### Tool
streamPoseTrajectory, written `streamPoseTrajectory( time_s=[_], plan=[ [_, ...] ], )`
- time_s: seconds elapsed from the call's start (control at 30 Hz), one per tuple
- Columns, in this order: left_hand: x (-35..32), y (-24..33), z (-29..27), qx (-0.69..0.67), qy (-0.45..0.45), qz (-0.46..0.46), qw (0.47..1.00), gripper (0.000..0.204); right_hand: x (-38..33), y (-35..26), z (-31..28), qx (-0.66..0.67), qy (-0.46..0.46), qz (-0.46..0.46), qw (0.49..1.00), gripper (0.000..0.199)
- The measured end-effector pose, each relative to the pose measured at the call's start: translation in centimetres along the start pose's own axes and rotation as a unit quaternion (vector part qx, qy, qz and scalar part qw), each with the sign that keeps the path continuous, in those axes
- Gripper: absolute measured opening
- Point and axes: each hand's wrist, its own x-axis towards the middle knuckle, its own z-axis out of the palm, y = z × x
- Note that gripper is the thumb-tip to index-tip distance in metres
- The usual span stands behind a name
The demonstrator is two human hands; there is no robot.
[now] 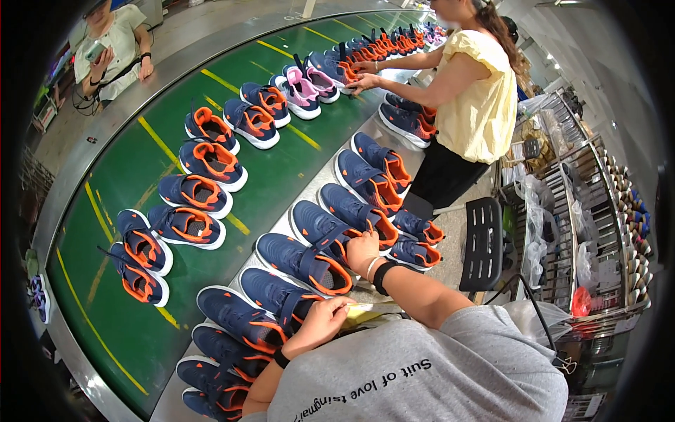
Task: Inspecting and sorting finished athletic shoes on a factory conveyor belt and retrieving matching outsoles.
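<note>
My right hand (363, 253) is closed at the heel end of a navy sneaker (318, 226) with orange lining, in the row on the metal ledge in front of me. Its fingertips are partly hidden by the shoe. Lower and to the left, my left hand (325, 322) has its fingers curled beside a pale yellow and white piece (365, 309), whose kind I cannot make out. Another navy sneaker (302, 261) lies between the two hands, and a further navy sneaker (278, 290) is just past my left hand.
A green conveyor belt (211, 271) with yellow lines carries several sneakers, some with pink lining (302, 90). A co-worker in a yellow top (478, 98) handles shoes ahead; another person (116, 46) holds a phone across the belt. A black chair (481, 243) and metal racks (573, 211) stand at right.
</note>
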Motion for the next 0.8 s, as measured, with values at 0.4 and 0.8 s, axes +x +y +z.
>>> streamPoseTrajectory(
  time_s=[0.4, 0.8],
  plan=[
    [4.1, -1.0, 3.3, -0.228, 0.099, -0.067, 0.966, 0.018, -6.6, 12.0, -5.0, 0.465, -0.076, -0.297, 0.831, 0.026],
    [10.5, 2.9, 8.9, -0.232, 0.172, -0.125, 0.949, 0.021, -4.0, 16.9, -0.4, 0.479, 0.085, -0.377, 0.789, 0.014]
  ],
)
